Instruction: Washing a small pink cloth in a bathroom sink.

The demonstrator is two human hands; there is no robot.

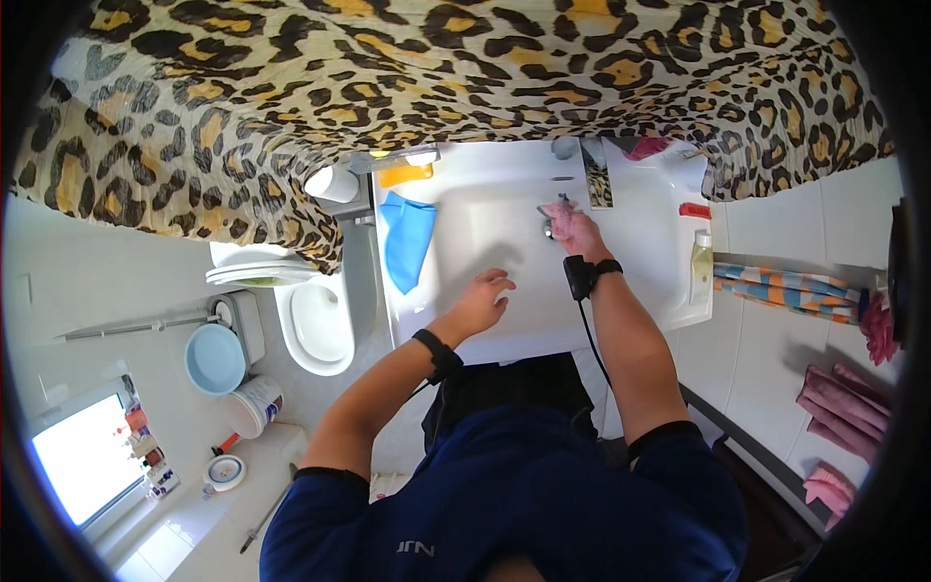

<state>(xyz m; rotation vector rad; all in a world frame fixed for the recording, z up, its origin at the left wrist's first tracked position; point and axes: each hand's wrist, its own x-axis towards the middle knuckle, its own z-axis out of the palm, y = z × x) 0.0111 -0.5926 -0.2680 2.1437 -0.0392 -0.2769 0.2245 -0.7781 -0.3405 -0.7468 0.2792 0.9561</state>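
Observation:
A wide white washbasin (465, 218) lies before me. At its back, right of the middle, my right hand (582, 235) grips a pink cloth (561, 215), which is bunched against the small metal fitting there; the cloth and fingers partly cover the metal. Over the basin's front part hovers my left hand (482, 303), empty, its fingers loosely bent and apart, with a shadow beneath it. A blue cloth (407, 240) is spread on the basin's left rim. Both wrists carry black straps, and a cable hangs from the right one.
On the right rim stand a bottle of pale liquid (701, 262) and a red item (694, 210). A yellow-orange item (405, 175) lies at the back left. Left of the basin is a white toilet (318, 325). A leopard-print curtain (504, 78) hangs across the far side.

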